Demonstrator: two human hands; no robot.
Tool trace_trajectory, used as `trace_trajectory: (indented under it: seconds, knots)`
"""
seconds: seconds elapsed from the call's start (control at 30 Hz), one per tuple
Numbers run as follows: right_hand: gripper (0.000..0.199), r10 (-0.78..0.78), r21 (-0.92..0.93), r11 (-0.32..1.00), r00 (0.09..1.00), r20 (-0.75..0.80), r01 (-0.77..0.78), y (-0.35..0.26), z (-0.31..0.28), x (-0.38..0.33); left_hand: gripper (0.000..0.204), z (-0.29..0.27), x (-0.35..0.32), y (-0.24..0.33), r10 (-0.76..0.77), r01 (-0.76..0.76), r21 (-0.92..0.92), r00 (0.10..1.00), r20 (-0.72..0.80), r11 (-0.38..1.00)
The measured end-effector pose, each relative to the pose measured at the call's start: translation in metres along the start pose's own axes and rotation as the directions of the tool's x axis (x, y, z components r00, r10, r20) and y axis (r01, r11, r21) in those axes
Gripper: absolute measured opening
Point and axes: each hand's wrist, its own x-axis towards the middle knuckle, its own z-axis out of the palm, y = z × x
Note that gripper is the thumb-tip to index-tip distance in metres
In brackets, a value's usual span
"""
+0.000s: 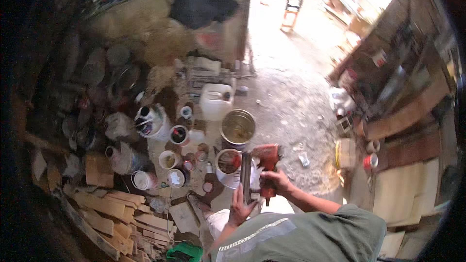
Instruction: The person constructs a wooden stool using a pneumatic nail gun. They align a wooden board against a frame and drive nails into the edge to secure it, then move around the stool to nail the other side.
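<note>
Right-hand grip: my right hand (275,182) is wrapped round the handle of a red nail gun (266,154), fingers closed on it.
Left-hand grip: my left hand (239,209) is on the lower end of the gun's long dark magazine (246,174), fingers lying along it and thumb across near the end; fine contact blurred.
Nail gun: off the floor, just in front of my body; magazine on my left, red body on my right.
Clothing: dark green shirt (315,235) with a grey and pale band; white legwear below.
Buckets: white bucket (224,178) just left of the magazine, partly hidden by it, something red inside; open metal tin (238,114) beyond it, brownish at the bottom.
Jerrycan: whitish plastic jerrycan (213,106), beyond the tin and slightly left.
Left cluster: small tubs and cans on the floor, among them a white pail (141,181).
Timber: wood offcuts (114,208) heaped at lower left; a green object (184,252) near them, kind unclear.
Right side: yellowish container (345,153), and a red-and-white can (371,161) near it; pale boards (400,194) nearer me.
Floor: grey, rough, dusty floor (286,111) running to a bright doorway.
Wall: black bag-like item (204,0) hanging left of the doorway.
</note>
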Motion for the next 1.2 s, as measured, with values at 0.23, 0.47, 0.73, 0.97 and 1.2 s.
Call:
trace_trajectory:
  seconds: [0.23,0.47,0.73,0.97,1.2]
  knots:
    - [0.027,-0.462,0.528,0.736,0.884,-0.064,0.423,-0.132,-0.167,-0.171,0.084,0.135,0.146,0.208,0.462,-0.453,-0.094,0.855,0.235,0.887]
    - [0.02,-0.658,0.674,0.343,0.68,-0.325,0.654,-0.219,-0.242,-0.222,0.064,0.227,0.223,0.313,0.663,-0.663,-0.013,0.748,0.032,0.749]
    - [0.021,-0.669,0.622,0.334,0.644,-0.373,0.708,-0.313,-0.339,-0.184,0.075,0.322,0.315,0.311,0.644,-0.633,-0.12,0.745,0.174,0.764]
    - [0.024,-0.648,0.697,0.483,0.752,-0.123,0.53,-0.455,-0.423,-0.06,0.104,0.419,0.5,0.321,0.687,-0.681,-0.118,0.69,0.231,0.723]
    - [0.023,-0.621,0.764,0.395,0.761,-0.187,0.51,-0.601,-0.496,-0.017,0.097,0.489,0.673,0.389,0.732,-0.746,-0.169,0.537,0.42,0.644]
